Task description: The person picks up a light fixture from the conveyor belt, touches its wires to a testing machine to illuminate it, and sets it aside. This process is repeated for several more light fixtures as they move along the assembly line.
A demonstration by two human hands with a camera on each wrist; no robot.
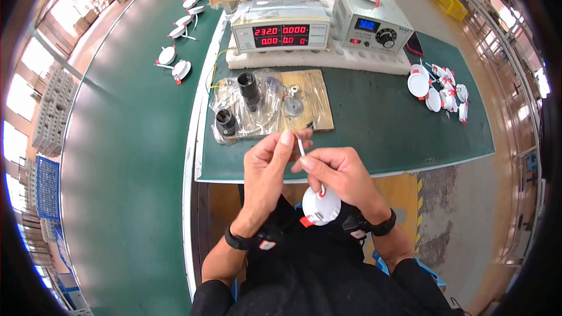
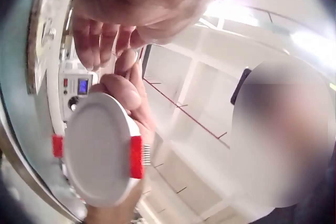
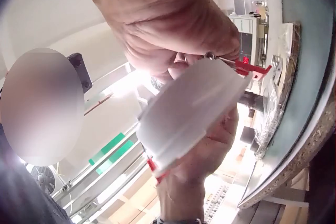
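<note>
A small round white downlight [image 1: 322, 205] with red clips hangs below my hands on a short white cable [image 1: 302, 148]. My right hand [image 1: 342, 175] grips this cable between thumb and fingers, just above the lamp. At the cable's upper end, where a bit of blue wire shows, my left hand [image 1: 266, 169] pinches the thin wire ends between thumb and fingertips. In the left wrist view the lamp's flat face [image 2: 100, 150] and a red clip [image 2: 136, 157] show close up. The right wrist view has the lamp's side [image 3: 191, 111] in front of the other hand.
Ahead on the green table [image 1: 374, 134] lies a film-wrapped board [image 1: 322, 99] with black cylindrical sockets [image 1: 248, 89]. Behind it stand a meter with red digits [image 1: 281, 35] and a grey power unit [image 1: 374, 20]. More downlights lie at right [image 1: 418, 85] and on the left green belt [image 1: 167, 55].
</note>
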